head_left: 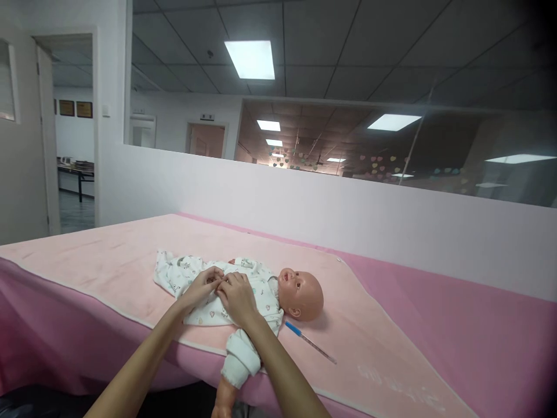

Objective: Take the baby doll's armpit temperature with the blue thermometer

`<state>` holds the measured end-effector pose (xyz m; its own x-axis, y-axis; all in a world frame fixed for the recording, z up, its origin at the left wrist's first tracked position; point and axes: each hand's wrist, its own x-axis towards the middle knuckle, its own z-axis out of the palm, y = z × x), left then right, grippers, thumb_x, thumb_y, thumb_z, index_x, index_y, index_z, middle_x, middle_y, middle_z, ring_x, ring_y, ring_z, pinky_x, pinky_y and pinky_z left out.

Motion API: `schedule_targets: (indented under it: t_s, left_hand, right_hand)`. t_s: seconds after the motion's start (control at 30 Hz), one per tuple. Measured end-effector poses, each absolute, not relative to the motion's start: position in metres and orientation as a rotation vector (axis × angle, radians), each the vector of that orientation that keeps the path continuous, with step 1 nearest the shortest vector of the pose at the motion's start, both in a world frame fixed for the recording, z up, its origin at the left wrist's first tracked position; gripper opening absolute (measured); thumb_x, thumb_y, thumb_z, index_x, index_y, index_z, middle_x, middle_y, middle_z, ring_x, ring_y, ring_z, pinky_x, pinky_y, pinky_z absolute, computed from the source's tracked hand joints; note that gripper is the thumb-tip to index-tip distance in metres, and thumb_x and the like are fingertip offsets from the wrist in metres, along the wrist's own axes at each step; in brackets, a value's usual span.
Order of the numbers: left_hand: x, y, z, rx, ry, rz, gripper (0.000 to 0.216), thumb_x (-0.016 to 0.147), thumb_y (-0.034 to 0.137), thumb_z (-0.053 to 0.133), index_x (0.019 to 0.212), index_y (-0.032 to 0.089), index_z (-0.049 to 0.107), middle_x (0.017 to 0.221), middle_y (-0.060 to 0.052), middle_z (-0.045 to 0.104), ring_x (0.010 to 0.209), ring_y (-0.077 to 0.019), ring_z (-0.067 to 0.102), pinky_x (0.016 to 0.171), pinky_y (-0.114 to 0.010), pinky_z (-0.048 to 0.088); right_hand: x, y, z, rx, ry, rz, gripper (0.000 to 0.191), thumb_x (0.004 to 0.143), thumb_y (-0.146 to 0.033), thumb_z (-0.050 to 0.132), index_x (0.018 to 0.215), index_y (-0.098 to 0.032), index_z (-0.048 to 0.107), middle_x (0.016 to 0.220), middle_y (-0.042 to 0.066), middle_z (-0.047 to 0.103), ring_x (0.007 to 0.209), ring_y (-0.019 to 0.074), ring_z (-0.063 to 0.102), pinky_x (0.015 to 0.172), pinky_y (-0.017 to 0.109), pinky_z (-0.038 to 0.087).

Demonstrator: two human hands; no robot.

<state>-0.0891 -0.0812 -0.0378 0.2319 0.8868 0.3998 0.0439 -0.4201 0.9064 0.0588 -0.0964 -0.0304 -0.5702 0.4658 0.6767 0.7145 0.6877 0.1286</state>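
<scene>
A baby doll [303, 295] lies on its back, its bald head to the right, dressed in a white patterned romper [213, 314]. My left hand [204, 288] is on the front of the romper, fingers curled and pinching the fabric around the doll's middle. Close beside it, nearly touching fingertip to fingertip, my right hand [239, 296] also has bent fingers closed on the cloth. What exactly lies between the fingertips is hidden. One doll arm [226, 396] with a white cuff hangs over the near table edge, under my right forearm.
Beside the doll's head lies a thin clear stick with a blue end [310, 342], like a thermometer. A pale pink blanket [130, 255] covers the table over a darker pink cloth [418, 284]. Behind stands a white half wall [304, 200] with glass above; a doorway [73, 145] opens at left.
</scene>
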Motion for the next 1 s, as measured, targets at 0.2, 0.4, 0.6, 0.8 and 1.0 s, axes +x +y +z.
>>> schedule_targets:
  t_s: [0.2,0.4,0.6,0.8,1.0]
  left_hand:
    - [-0.0887,-0.0821,-0.0368,1.643,0.915,1.308,0.023,0.066,0.031,0.058,0.083,0.017,0.053,0.066,0.001,0.056,0.065,-0.0147,0.053,0.062,-0.024,0.039]
    - [-0.0891,-0.0812,-0.0386,1.613,0.895,1.325,0.021,0.067,0.028,0.058,0.085,0.018,0.052,0.074,0.0,0.056,0.072,-0.0154,0.053,0.066,-0.025,0.04]
    - [-0.0897,-0.0842,-0.0376,1.621,0.896,1.37,0.022,0.068,0.034,0.059,0.082,0.017,0.054,0.072,0.0,0.055,0.07,-0.0146,0.051,0.064,-0.024,0.039]
    - [-0.0954,-0.0825,-0.0424,1.575,0.944,1.384,0.03,0.065,0.039,0.064,0.083,0.017,0.052,0.064,0.002,0.052,0.064,-0.0134,0.051,0.06,-0.022,0.039]
    - [-0.0957,-0.0842,-0.0421,1.588,0.975,1.38,0.032,0.062,0.039,0.067,0.08,0.016,0.056,0.062,0.001,0.056,0.063,-0.0138,0.052,0.06,-0.023,0.039]
  right_hand:
    - [0.06,-0.099,-0.0306,-0.954,-2.181,-0.395,0.01,0.074,-0.023,0.059,0.083,-0.022,0.056,0.085,0.0,0.054,0.082,0.0153,0.048,0.077,0.03,0.035]
    - [0.0603,-0.0985,-0.0325,-0.944,-2.156,-0.35,0.008,0.076,-0.018,0.053,0.082,-0.022,0.057,0.082,0.0,0.054,0.079,0.0143,0.048,0.075,0.028,0.035]
    - [0.0604,-0.0962,-0.0351,-0.972,-2.109,-0.317,0.009,0.077,-0.022,0.056,0.086,-0.021,0.054,0.083,0.001,0.057,0.078,0.0154,0.05,0.075,0.029,0.036]
    - [0.0602,-0.0973,-0.0351,-0.967,-2.08,-0.33,0.011,0.077,-0.023,0.058,0.086,-0.021,0.053,0.082,0.001,0.058,0.078,0.0154,0.052,0.074,0.028,0.037]
    - [0.0595,-0.0973,-0.0347,-0.978,-2.079,-0.356,0.01,0.078,-0.025,0.058,0.086,-0.021,0.054,0.079,0.0,0.057,0.077,0.0149,0.051,0.073,0.028,0.036]
